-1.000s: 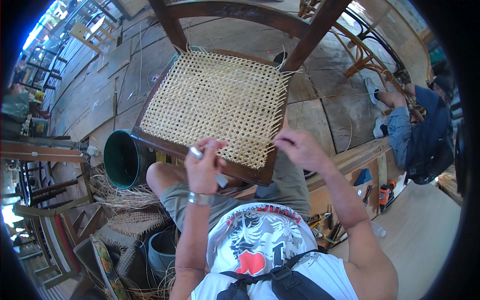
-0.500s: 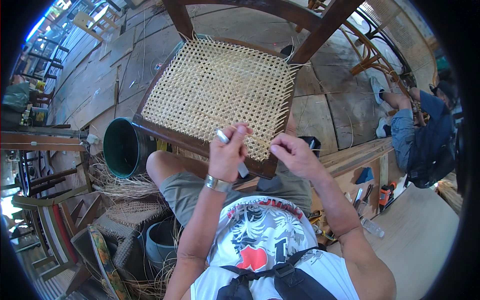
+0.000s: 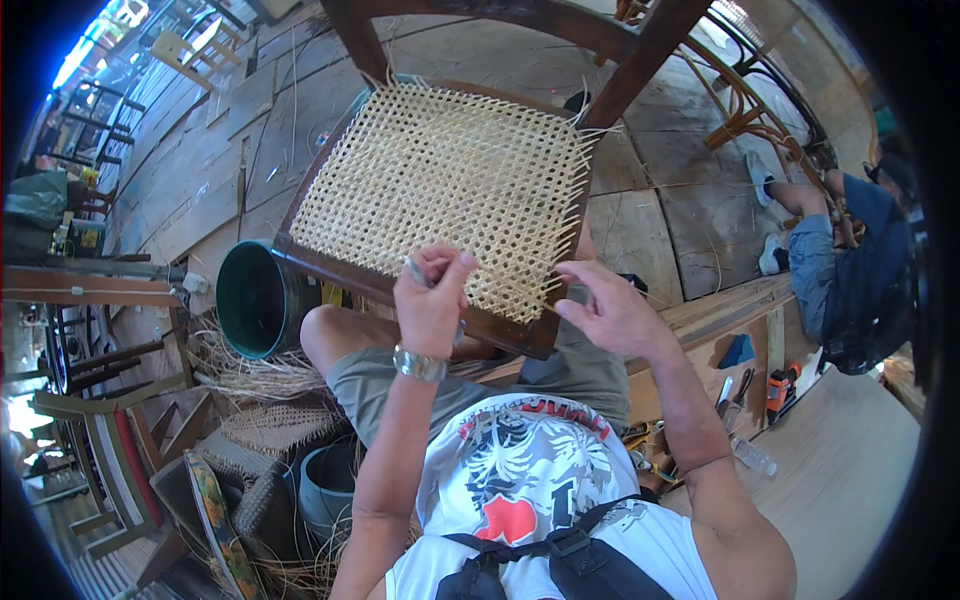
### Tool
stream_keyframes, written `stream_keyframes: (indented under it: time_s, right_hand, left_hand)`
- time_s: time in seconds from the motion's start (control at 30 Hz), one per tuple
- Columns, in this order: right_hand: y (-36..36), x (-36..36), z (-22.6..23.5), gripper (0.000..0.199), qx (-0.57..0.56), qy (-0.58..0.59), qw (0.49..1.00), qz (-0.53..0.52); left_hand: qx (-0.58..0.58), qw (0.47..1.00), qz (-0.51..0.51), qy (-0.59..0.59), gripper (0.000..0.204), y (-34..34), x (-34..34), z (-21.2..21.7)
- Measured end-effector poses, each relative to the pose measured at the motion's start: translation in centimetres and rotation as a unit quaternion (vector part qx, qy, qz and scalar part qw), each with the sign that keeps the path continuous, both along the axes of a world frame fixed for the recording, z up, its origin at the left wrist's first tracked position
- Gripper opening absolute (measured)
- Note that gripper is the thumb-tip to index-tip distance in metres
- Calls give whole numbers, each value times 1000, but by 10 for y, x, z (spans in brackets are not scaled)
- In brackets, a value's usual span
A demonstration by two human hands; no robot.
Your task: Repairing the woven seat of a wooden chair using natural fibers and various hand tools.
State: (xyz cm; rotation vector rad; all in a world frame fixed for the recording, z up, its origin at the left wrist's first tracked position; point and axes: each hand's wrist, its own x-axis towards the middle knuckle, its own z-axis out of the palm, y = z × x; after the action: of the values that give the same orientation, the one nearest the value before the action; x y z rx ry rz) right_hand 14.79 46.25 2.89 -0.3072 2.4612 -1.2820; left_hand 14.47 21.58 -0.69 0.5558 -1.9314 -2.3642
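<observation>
A woven cane seat (image 3: 430,180) in a dark wooden chair frame (image 3: 345,277) lies in front of me, tilted, with loose cane ends along its right and far edges. My left hand (image 3: 432,300) is closed around a slim metal tool (image 3: 415,270) over the seat's near edge, thumb and forefinger bent together. Most of the tool is hidden by the fingers. By the near right corner, my right hand (image 3: 612,315) has its thumb and forefinger apart, with nothing clearly visible between them.
A dark green bucket (image 3: 250,300) stands left of my knee, beside heaped cane strands (image 3: 255,372). Wooden chair parts (image 3: 110,440) crowd the lower left. A plastic bottle (image 3: 753,457) and an orange tool (image 3: 780,388) lie at right. Another person (image 3: 850,260) sits farther right.
My hands have moved apart: the left shifted slightly left, the right slightly right. The right thumb and forefinger, earlier together at the seat corner, have spread.
</observation>
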Motion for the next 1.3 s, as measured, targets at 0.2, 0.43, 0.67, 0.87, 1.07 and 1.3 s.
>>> stream_keyframes:
  time_s: [0.2,0.43,0.67,0.87,1.07,1.3]
  right_hand:
    - [-28,2,-20,18,-136,-1,991,1]
    - [38,-47,-49,9,-148,-53,960,-233]
    - [120,-201,-76,13,-329,5,865,-378]
    - [118,-282,-93,16,-514,-8,835,-195]
    - [86,-282,-103,28,-503,-2,830,-240]
    - [73,-222,-83,34,-495,46,820,-284]
  left_hand:
    - [-16,995,-89,43,12,36,33,5]
    - [-115,993,26,28,11,-3,60,-12]
    - [127,934,283,-180,37,-85,58,-86]
    - [341,906,157,-197,56,-56,43,-101]
    - [317,929,116,-154,65,-69,44,-111]
    - [239,938,177,-180,61,-79,57,-84]
